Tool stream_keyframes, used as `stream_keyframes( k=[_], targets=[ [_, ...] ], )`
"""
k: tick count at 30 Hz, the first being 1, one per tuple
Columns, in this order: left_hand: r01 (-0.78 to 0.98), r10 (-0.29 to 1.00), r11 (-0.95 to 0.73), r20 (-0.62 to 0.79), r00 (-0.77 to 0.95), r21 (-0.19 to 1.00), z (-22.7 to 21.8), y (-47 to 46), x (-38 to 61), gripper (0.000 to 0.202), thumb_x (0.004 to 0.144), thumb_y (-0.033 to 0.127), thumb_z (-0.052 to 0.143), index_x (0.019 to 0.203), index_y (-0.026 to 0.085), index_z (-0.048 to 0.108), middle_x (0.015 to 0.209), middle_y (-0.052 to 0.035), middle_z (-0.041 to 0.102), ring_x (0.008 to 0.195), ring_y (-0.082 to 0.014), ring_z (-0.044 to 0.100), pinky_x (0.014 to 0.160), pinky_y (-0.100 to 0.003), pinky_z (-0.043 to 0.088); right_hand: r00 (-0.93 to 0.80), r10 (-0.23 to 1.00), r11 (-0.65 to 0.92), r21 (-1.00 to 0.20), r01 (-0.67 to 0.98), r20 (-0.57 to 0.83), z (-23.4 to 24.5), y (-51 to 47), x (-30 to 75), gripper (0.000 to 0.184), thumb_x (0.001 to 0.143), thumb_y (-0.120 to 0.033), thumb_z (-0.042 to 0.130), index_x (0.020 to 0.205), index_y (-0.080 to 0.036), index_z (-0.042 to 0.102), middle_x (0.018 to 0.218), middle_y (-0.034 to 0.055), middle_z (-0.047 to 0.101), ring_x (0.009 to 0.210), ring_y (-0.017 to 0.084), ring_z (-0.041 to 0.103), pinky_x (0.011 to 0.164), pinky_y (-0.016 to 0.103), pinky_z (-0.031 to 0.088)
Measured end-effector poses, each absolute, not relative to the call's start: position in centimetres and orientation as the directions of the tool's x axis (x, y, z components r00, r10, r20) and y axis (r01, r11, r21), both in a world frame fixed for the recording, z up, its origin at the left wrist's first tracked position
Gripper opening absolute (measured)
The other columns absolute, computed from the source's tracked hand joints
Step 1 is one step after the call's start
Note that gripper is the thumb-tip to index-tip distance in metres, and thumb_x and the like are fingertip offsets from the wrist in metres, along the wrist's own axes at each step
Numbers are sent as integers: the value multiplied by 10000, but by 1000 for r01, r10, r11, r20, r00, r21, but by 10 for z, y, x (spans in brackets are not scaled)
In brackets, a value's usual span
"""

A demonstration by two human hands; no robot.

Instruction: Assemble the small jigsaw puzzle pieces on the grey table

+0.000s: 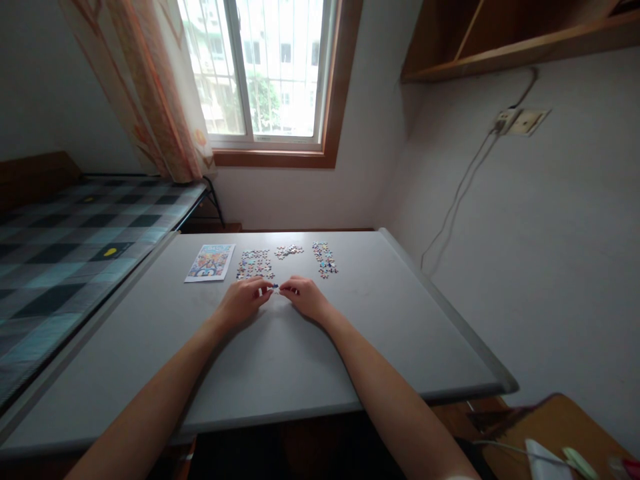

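Observation:
My left hand (243, 297) and my right hand (306, 298) meet over the middle of the table, fingertips facing each other. Between them is a small dark blue jigsaw puzzle piece (275, 286), pinched from both sides. Whether it is one piece or two joined is too small to tell. Just beyond my left hand lies a block of several puzzle pieces (255, 262) set out in rows. A loose heap of pieces (289, 251) sits farther back, and another group of pieces (324, 259) lies beyond my right hand.
A colourful printed picture sheet (210, 263) lies left of the pieces on the grey table (400, 340). A checked bed (90, 247) stands to the left, a window (255, 73) ahead. At lower right is a wooden stool (560, 420) with small items and a cable.

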State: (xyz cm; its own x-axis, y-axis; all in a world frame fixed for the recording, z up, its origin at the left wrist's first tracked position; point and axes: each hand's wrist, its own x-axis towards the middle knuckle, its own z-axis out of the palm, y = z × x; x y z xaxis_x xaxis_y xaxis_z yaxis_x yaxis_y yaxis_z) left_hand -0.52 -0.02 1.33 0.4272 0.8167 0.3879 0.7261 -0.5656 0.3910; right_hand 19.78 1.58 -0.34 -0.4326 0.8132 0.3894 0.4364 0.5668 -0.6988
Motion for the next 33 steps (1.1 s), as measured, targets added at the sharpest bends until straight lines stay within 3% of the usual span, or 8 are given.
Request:
stream_keyframes(
  k=[16,22,33],
  targets=[
    [780,824,-525,431,367,340,14,0,-5,182,842,324,541,853,205,678,719,0,645,588,-113,548,593,-228,396,-438,819,551,-718,424,371,-3,13,198,111,792,-196,658,887,-170,707,738,0,603,604,80,513,640,207,427],
    [781,819,-529,443,366,333,13,-1,-3,173,842,326,545,826,207,670,711,9,638,584,-108,546,588,-226,391,-435,827,535,-736,414,356,-2,12,197,142,761,-270,703,849,-159,699,731,0,600,594,78,511,621,209,426],
    [762,823,-540,413,390,356,12,-1,-2,171,835,306,541,834,202,676,723,0,643,592,-106,538,600,-217,397,-430,829,543,-699,466,358,-2,11,197,97,779,-256,675,790,-161,686,718,-1,598,613,81,512,627,210,412]
  ],
)
